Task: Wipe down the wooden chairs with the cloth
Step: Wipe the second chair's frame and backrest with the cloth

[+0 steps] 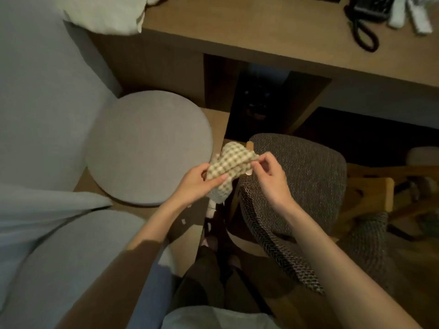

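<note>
A checked beige and white cloth [229, 167] is held up between both hands above the chair's left edge. My left hand [194, 184] grips its lower left part, thumb on top. My right hand [269, 176] pinches its right end with thumb and fingers. Below them stands a wooden chair [365, 193] with a dark woven seat cushion [301, 176]; its light wood frame shows at the right and at the front left corner. My right forearm crosses over the cushion.
A round grey padded stool [147, 146] stands left of the chair, beside a grey sofa [40, 103]. A wooden desk [273, 29] runs across the top with a black telephone [370, 8] and white remotes [413, 15]. My feet are on the floor below.
</note>
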`<state>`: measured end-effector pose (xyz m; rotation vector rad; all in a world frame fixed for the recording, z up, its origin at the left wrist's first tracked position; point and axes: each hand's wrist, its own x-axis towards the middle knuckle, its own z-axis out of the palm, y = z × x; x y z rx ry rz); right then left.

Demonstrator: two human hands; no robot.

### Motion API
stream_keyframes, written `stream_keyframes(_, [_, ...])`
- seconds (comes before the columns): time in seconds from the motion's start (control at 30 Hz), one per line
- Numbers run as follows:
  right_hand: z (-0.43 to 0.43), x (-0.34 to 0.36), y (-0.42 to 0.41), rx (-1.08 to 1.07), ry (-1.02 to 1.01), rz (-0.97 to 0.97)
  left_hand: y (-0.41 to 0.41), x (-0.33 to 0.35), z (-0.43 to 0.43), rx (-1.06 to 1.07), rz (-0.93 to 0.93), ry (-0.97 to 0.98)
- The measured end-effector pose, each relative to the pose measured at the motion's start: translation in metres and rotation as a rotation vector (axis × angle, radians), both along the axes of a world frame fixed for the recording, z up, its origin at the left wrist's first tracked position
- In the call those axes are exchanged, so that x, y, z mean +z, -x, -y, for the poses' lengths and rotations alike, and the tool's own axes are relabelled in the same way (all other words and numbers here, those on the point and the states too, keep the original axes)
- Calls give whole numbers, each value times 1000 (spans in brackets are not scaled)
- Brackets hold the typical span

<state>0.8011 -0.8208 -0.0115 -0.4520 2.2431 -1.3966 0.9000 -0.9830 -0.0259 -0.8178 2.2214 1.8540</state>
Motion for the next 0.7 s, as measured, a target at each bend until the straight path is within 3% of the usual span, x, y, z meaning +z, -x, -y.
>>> stream_keyframes(0.07, [1, 1, 0, -100, 131, 192, 9, 1, 4, -10, -48, 68])
stream_keyframes(0.13, [2, 2, 2, -164, 163, 217, 21, 8, 4, -54, -93, 38])
stream_keyframes(0.33, [-13, -5, 16, -163, 25, -98, 51, 14, -14, -117, -24, -421])
stream_keyframes(0.43, [-25, -14, 26, -202, -29, -192, 63, -5, -28, -27, -61, -490])
stream_keyframes(0.53, [-30, -26, 34, -273, -91, -215, 76, -26, -34, -9, -101, -371])
stream_keyframes(0.7, [-13, -62, 55, -412, -171, -168, 112, -69, -23, -149, -284, 80])
